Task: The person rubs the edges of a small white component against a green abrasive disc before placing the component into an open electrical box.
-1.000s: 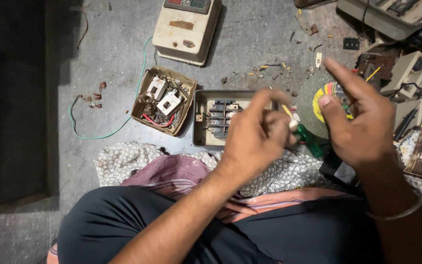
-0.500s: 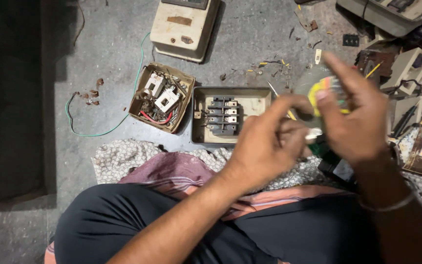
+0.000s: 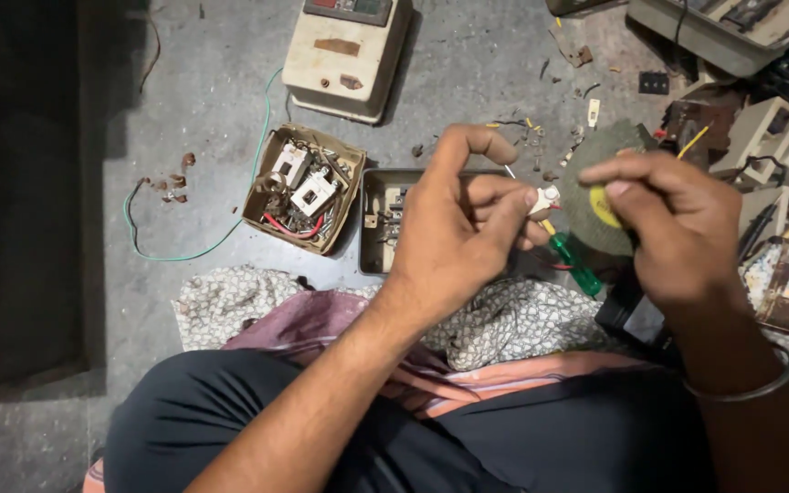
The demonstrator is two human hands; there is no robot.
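Note:
My left hand (image 3: 454,233) is raised over the floor and pinches a small white part (image 3: 548,196) between thumb and forefinger. A green-handled screwdriver (image 3: 577,265) sticks out to the right from under its curled fingers. My right hand (image 3: 678,228), with a thin bangle on the wrist, hovers just right of the white part with its fingertips drawn together. Whether anything tiny sits between them is not visible. Behind those fingertips lies a dark round disc with a yellow centre (image 3: 603,208).
A grey metal switch box (image 3: 378,228) sits partly hidden under my left hand. To its left are a cardboard box of switch parts (image 3: 303,187), a green wire (image 3: 184,251) and a beige meter casing (image 3: 344,55). Old electrical casings (image 3: 778,155) pile up at right. Patterned cloth (image 3: 230,301) covers my lap.
My right hand has closed from spread fingers into a pinch and dropped toward the white part. My left hand has shifted slightly, with the screwdriver now pointing down and to the right.

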